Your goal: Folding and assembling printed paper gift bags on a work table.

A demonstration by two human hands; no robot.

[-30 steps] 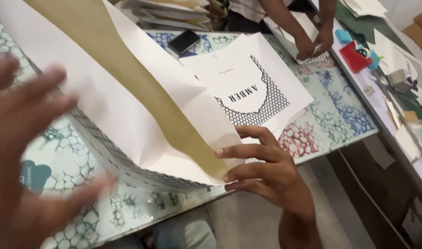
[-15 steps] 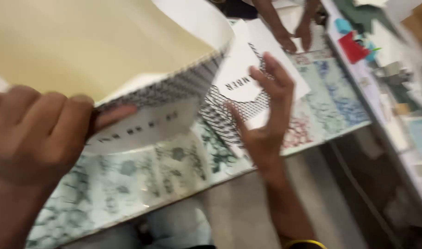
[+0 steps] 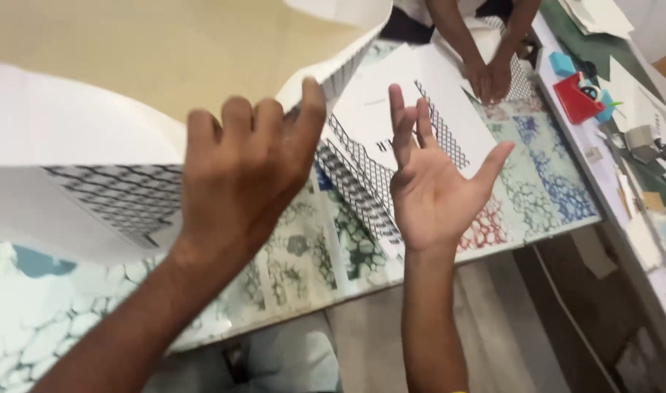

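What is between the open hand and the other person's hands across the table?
In the head view, a white sheet with a black net pattern lies on the table between the open right hand and the other person's hands.

paper sheet [image 3: 93,145]: matt, smooth, stiff | table [image 3: 551,182]: glossy printed covering | stapler [image 3: 577,98]: red plastic

Sheet [image 3: 129,94]: cream inside, white outside, black lattice border. Surface [image 3: 544,189]: green, blue, red crackle patches. Stapler-like tool [image 3: 577,98]: red.
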